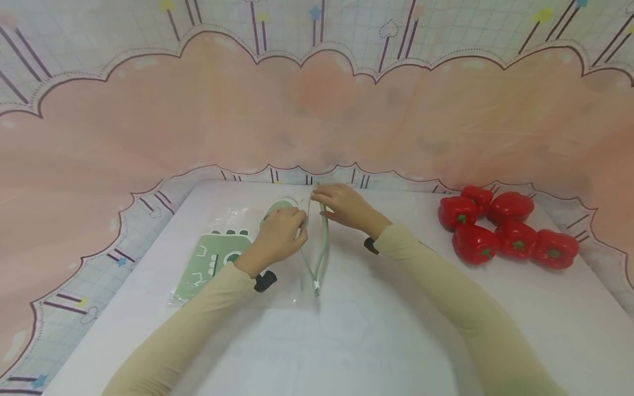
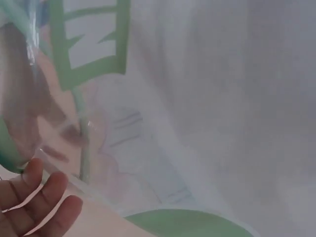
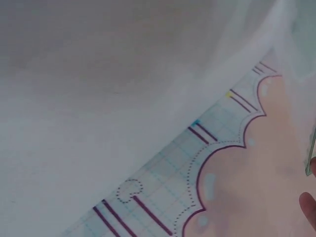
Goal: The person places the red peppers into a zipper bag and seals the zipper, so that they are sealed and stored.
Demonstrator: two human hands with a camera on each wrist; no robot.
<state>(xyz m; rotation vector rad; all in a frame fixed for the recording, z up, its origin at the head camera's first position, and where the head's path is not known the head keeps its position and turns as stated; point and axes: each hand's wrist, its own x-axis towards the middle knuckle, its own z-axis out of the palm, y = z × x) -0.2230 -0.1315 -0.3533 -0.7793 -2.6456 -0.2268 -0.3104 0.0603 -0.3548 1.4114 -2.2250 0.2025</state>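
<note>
A clear plastic bag [image 1: 292, 286] with green cartoon monster prints [image 1: 218, 264] lies on the white table. My left hand [image 1: 279, 234] pinches it by its upper part, near a green rounded print [image 1: 282, 206]. In the left wrist view, curled fingertips [image 2: 57, 190] meet the edge of the see-through film. My right hand [image 1: 346, 208] pinches the bag near its top end, beside a light green cord [image 1: 325, 236]. The cord hangs in a narrow V to a small white fitting [image 1: 316, 285]. In the right wrist view only fingertips [image 3: 308, 205] show, close to a green edge.
Several red bell peppers [image 1: 515, 242] lie in a group on the right of the white table [image 1: 346, 341]. Behind the table hangs a peach cloth [image 1: 277, 115] with a cloud pattern, and it also runs along both sides.
</note>
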